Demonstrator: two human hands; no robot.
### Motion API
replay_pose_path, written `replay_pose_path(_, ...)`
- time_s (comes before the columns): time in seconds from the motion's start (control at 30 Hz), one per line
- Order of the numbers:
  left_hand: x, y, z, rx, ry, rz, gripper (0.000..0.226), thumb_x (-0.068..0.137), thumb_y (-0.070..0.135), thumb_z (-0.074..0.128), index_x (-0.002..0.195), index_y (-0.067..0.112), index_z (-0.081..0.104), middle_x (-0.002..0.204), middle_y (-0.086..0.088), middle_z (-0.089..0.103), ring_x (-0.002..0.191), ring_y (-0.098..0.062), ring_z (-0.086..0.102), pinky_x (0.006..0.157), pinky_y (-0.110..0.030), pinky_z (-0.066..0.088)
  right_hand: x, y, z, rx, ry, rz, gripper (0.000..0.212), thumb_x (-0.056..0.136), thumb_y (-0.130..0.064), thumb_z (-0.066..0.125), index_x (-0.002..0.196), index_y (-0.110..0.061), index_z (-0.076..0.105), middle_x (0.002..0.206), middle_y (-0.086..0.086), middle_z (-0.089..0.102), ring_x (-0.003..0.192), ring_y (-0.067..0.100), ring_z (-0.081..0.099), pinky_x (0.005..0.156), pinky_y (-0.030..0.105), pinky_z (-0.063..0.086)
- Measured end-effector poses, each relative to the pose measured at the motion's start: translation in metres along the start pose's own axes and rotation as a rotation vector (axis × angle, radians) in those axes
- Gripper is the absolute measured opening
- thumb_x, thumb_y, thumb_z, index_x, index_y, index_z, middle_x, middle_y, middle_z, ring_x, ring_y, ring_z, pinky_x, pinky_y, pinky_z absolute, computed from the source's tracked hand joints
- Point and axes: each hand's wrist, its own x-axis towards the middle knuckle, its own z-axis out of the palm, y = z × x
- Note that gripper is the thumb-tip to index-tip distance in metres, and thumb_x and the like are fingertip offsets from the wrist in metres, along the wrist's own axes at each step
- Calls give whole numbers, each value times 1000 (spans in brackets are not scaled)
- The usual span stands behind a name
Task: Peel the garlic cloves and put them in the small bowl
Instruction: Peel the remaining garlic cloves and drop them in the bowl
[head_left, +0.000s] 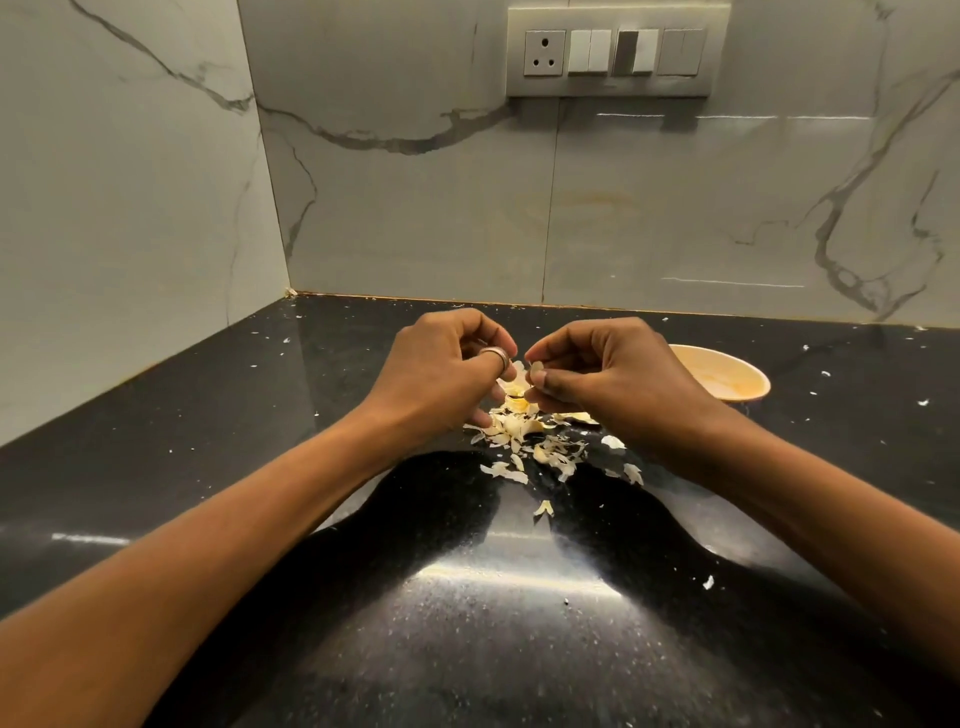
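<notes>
Bench (467, 649): dark, glossy and speckled; the nearest part carries stray flakes and a band of glare.
Peel scraps (519, 441): a loose heap of pale papery skins on the bench, directly under both hands.
Left hand (441, 374): fingers (498, 343) curled tight, pinching the garlic clove (513, 385); a ring sits on one finger.
Right hand (608, 374): fingers (550, 384) also narrow, thumb and forefinger nipping what looks like the clove's skin.
Garlic clove: held above the scraps between the two hands, mostly covered.
Handling: probably light, small and firm, slippery once bare; the skin is thin and brittle, so steady the body and tear from an end.
Small bowl (727, 371): on the bench just beyond the right hand.
Hidden: the bowl's left part; whether it holds cloves, and whether unpeeled ones lie among the scraps, cannot be told.
Wall: marbled, with a switch panel (618, 52).
</notes>
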Motion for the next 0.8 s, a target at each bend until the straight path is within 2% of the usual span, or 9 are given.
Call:
replay_pose_path(0.17, 0, -1, 3, 54, -33, 32, 6, 92, 12, 70, 93, 18, 71, 82, -8, 72, 74, -22, 73, 54, -32, 60, 1, 0, 0, -30, -8, -10, 11, 89, -6, 73, 98, -13, 75, 88, 7, 77, 85, 23, 76, 86, 45, 61)
replay_pose_path(0.3, -1, -1, 1, 58, -43, 59, 22, 93, 5, 63, 91, 25, 72, 86, -2, 74, 79, -18, 73, 52, -30, 60, 0, -4, -3, -16, 2, -7, 12, 87, -7, 75, 98, -12, 74, 87, 6, 77, 85, 21, 76, 85, 43, 62)
replay_pose_path(0.37, -2, -1, 0, 61, -37, 63, 22, 93, 4, 62, 92, 24, 73, 85, 0, 75, 79, -18, 73, 53, -33, 61, -1, -6, -2, 6, 1, 7, 15, 84, -9, 77, 98, -11, 74, 87, 6, 77, 84, 21, 76, 85, 43, 62)
replay_pose_path(0.47, -1, -1, 2, 60, -39, 53, 6, 92, 16, 70, 95, 20, 75, 84, -4, 74, 79, -19, 73, 55, -34, 61, -2, -8, -2, 10, 7, 20, 21, 79, -12, 81, 98, -9, 73, 86, 8, 77, 82, 23, 76, 83, 44, 62)
replay_pose_path(0.53, 0, -1, 3, 51, -49, 44, 7, 93, 21, 69, 96, 18, 75, 85, -3, 74, 78, -17, 73, 56, -35, 62, -2, -8, -2, -5, 15, 22, 21, 79, -10, 82, 97, -8, 72, 85, 8, 76, 80, 22, 76, 81, 43, 63)
replay_pose_path(0.7, -1, 1, 3, 62, -70, 38, 6, 94, 18, 68, 94, 16, 74, 80, 0, 73, 65, -10, 71, 51, -28, 58, -3, -8, -2, -61, 9, 11, 14, 81, -9, 82, 93, -10, 74, 81, 7, 76, 76, 19, 76, 78, 39, 64)
replay_pose_path(0.8, -1, 0, 3, 60, -77, 30, 7, 94, 17, 68, 92, 14, 75, 78, -1, 73, 64, -10, 70, 50, -28, 57, -3, -8, -2, -122, 25, -12, 14, 80, -11, 83, 91, -12, 75, 80, 4, 77, 76, 18, 75, 79, 41, 63)
